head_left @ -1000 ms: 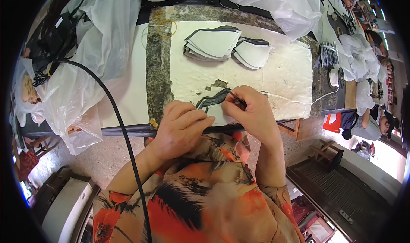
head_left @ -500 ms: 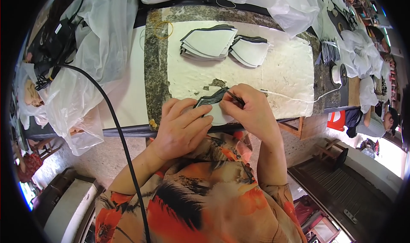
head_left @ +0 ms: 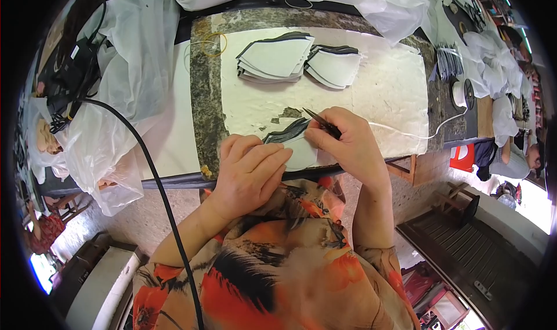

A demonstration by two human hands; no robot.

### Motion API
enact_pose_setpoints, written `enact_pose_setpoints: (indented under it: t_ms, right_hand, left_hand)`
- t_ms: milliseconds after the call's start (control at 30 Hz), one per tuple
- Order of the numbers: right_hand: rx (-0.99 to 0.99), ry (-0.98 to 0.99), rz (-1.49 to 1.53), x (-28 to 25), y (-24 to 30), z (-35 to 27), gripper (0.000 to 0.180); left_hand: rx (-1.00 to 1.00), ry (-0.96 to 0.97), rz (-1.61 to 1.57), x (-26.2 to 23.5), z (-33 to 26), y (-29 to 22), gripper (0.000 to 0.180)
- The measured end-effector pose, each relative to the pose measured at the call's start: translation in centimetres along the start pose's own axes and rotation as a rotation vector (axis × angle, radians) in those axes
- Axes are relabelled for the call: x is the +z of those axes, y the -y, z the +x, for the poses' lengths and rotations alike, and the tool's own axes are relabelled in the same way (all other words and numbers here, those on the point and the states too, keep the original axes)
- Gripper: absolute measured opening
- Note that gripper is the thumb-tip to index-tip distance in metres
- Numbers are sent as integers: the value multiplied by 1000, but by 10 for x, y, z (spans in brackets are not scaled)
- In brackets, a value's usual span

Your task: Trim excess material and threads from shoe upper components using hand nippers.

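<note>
Risk first. Your right hand (head_left: 348, 150) holds a slim dark pointed tool (head_left: 321, 122), likely small scissors or a blade, with its tip aimed up and to the left, toward the dark edge of the grey-white cut piece (head_left: 293, 141). Your left hand (head_left: 249, 170) lies just beside that tip. In my judgement, a slip of the tool along the edge would bring the point onto your left fingers (head_left: 272, 156), since they rest on the same piece and close to the working line. A second hazard is that the piece lies at the near edge of the counter (head_left: 203, 115). If your left hand eases its pressure, the piece could slide toward your lap and the trim line could go astray.

Fingers. Your left fingers are laid nearly flat and close together, pressing the piece down on the white pad (head_left: 394, 86); they are not curled round anything. Your right fingers are closed tight about the tool, thumb and forefinger pinched near its front. Whether the tool's blades stand apart I cannot tell.

Position of the work. The piece sits on the white pad, partly under your left hand, between both hands. Small dark scraps (head_left: 290, 113) lie just beyond it. Two stacks of like pieces (head_left: 275, 60) (head_left: 336, 66) rest well apart at the far side. A black cable (head_left: 145, 162) hangs over the counter's left edge, clear of both hands.
</note>
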State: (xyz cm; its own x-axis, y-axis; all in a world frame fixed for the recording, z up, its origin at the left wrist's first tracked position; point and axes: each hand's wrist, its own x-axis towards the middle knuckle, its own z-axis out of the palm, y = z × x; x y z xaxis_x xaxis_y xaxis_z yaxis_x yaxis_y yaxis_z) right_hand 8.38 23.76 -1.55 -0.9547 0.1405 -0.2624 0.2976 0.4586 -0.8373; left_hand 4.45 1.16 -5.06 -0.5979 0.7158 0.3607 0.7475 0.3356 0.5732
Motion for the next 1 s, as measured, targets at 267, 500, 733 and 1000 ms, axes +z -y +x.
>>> enact_pose_setpoints:
  t_ms: [267,500,733,1000]
  right_hand:
    - [-53,17,-51,-4,-6,0,18]
    - [-92,-11,-74,-6,-4,6,20]
    - [-75,-27,-51,-5,-5,10,20]
    - [-10,-25,-14,-11,-18,17,25]
  left_hand:
    - [-47,49,36,-6,10,-12,39]
    - [-53,61,83,-5,13,-18,40]
    - [-44,132,174,-5,16,-24,48]
    - [-48,196,210,-5,27,-30,51]
